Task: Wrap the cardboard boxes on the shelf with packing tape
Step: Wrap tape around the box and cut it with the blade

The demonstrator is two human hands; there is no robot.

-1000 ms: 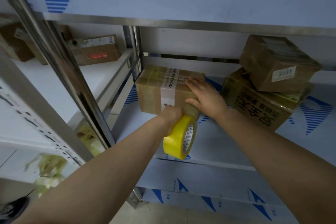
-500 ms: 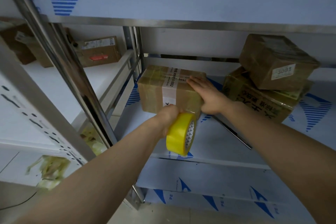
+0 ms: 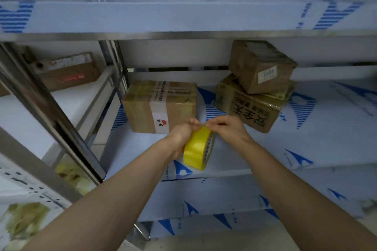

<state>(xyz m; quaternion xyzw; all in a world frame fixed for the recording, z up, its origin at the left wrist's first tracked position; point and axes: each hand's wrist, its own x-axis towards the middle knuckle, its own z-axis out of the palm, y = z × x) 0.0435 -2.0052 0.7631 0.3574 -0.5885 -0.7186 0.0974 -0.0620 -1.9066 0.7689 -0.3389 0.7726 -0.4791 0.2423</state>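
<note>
Since the earlier frames, the right hand [image 3: 226, 128] had been lifted off the labelled cardboard box [image 3: 161, 106] and brought to the yellow tape roll [image 3: 196, 149]. The roll itself had been drawn back from the box's front face. Both hands were now held just in front of the box, apart from the cardboard.

The roll was gripped by the left hand [image 3: 180, 135], whose fingers were curled round its far side and mostly hidden. The right hand's fingertips [image 3: 212, 123] were pressed together in a pinch at the top of the roll's rim. Whether the free end of the tape had actually been caught could not be told.

The labelled box stood on the shelf [image 3: 306, 138] near the left upright, with glossy tape bands already visible across its top. Two more boxes were stacked to its right with a gap between, the upper box [image 3: 261, 65] set askew on the lower box [image 3: 248, 108].

The step in hand was judged to be the freeing of the tape end. It would be done well if the roll were kept steady and the end were peeled across its full width, so that the film was not split. A short length should then be drawn out taut and kept clear of the fingers. It should be pressed firmly onto the box's face before the roll was carried round. The box would likely need to be steadied, since it stood loose on a smooth shelf.
</note>
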